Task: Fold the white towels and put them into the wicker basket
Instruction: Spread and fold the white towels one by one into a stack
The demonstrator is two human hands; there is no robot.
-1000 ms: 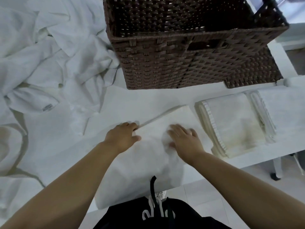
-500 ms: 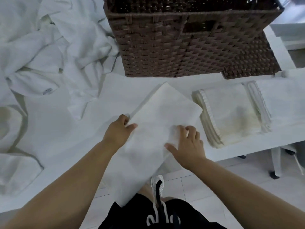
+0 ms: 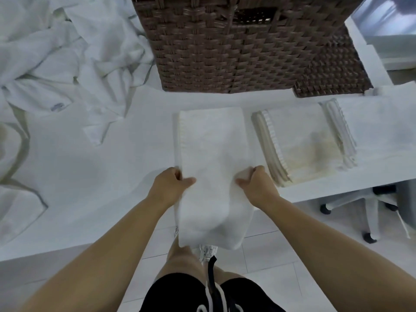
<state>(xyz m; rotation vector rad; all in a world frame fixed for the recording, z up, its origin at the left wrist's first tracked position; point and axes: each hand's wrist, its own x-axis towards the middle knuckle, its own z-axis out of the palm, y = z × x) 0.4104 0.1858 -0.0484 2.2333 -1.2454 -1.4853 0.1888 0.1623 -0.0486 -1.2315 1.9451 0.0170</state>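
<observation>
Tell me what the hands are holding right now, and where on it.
Both hands grip one folded white towel: left hand on its left edge, right hand on its right edge.

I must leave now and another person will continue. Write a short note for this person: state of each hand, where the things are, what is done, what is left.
Left hand: grips the left edge of the half-folded towel.
Right hand: grips its right edge.
That towel lies lengthwise on the white table, its near end hanging over the table edge.
Done: a stack of folded towels sits to its right on the table.
Wicker basket: behind both, its inside out of view.
Left: finish this fold, fold the crumpled towels at far left, then put all towels in the basket.
</observation>
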